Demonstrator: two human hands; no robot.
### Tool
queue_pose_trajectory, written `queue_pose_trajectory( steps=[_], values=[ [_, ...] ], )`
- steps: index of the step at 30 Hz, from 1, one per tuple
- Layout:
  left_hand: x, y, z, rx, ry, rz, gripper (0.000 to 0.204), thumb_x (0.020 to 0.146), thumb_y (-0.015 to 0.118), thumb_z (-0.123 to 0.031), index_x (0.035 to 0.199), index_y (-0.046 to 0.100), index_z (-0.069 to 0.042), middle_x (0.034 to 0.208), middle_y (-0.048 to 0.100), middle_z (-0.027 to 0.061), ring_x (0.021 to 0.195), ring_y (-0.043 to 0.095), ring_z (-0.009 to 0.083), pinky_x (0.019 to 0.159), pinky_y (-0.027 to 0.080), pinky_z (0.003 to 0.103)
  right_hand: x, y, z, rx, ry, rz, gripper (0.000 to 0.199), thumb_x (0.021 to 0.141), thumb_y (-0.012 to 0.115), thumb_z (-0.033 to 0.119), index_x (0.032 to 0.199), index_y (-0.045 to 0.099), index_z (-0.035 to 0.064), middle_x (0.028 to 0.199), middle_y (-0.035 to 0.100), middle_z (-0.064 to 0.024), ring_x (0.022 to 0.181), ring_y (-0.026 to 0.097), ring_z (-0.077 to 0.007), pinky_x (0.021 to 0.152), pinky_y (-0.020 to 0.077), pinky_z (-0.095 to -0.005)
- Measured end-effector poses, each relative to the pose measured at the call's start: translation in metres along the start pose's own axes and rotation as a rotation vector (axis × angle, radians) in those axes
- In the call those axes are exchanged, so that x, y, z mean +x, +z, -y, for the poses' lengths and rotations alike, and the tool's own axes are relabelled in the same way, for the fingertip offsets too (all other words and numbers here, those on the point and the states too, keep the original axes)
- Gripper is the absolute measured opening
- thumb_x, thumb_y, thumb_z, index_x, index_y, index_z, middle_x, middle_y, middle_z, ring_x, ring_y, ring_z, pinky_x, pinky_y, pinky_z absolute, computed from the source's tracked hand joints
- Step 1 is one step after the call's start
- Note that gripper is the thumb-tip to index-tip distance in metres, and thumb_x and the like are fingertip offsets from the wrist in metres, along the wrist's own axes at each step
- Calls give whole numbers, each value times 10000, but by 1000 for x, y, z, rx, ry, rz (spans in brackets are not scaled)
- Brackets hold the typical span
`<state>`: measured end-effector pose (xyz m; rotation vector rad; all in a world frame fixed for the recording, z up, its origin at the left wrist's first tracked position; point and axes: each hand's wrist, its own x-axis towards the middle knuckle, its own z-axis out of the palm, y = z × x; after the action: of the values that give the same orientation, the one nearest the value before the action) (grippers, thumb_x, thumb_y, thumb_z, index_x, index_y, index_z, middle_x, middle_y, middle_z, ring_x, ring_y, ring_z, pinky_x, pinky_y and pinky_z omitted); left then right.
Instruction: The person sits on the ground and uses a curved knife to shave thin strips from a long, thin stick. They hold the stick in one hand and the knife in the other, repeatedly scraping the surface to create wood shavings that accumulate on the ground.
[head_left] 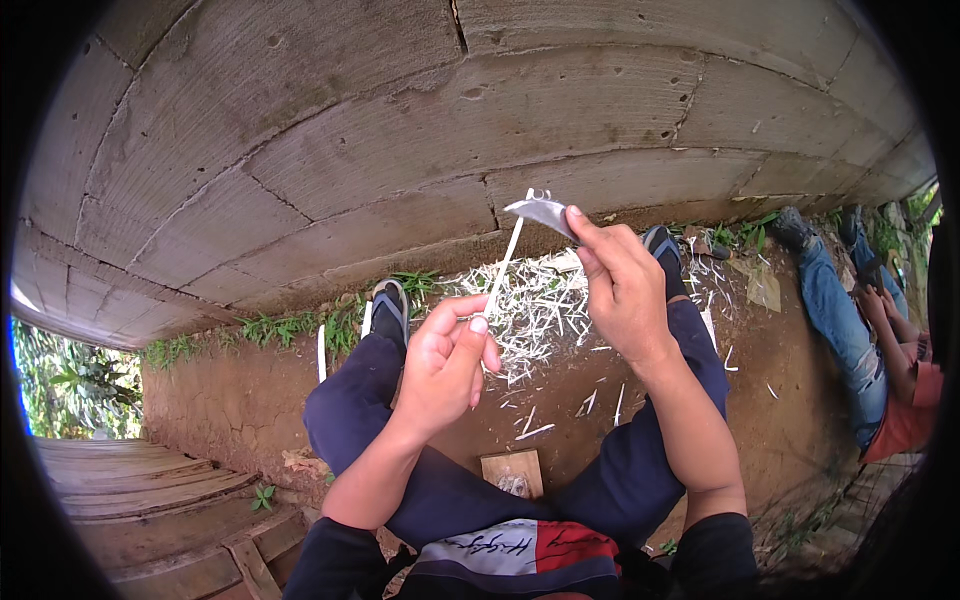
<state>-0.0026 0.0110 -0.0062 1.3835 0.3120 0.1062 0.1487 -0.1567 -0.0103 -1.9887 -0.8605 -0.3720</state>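
Note:
My left hand [440, 355] pinches the lower end of a thin pale strip of wood [506, 265] between thumb and fingers. The strip slants up and to the right, and its upper end meets a short, wide knife blade [545, 212]. My right hand [628, 290] grips the knife from the right, with the thumb up along the blade; its handle is hidden inside my fist. A small pale curl [541, 194] shows at the blade's upper edge. Below both hands, a heap of white wood shavings [540, 315] covers the ground between my feet.
Ahead stands a grey block wall [380, 180], with grass [280, 328] at its foot. A small wooden board [512, 466] lies between my legs. Wooden planks [140, 490] are at the lower left. Another person in torn jeans [845, 320] sits at the right.

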Motion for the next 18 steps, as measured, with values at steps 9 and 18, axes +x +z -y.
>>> queue_pose_trajectory(
  steps=[9,18],
  values=[
    [1,-1,-4,46,0,-24,389,1074,448,-164,1439,490,-36,763,613,35,430,448,38,408,379,192,-11,10,6,142,-71,194,437,861,648,17,1259,695,192,845,627,-90,695,663,-263,599,536,-356],
    [-6,-1,-6,42,-73,56,384,1076,443,-173,1426,511,-31,729,599,26,421,430,31,409,363,181,36,-17,-39,-96,241,-232,392,988,586,93,1370,620,176,832,616,-86,682,574,-183,647,485,-353]
  ],
)
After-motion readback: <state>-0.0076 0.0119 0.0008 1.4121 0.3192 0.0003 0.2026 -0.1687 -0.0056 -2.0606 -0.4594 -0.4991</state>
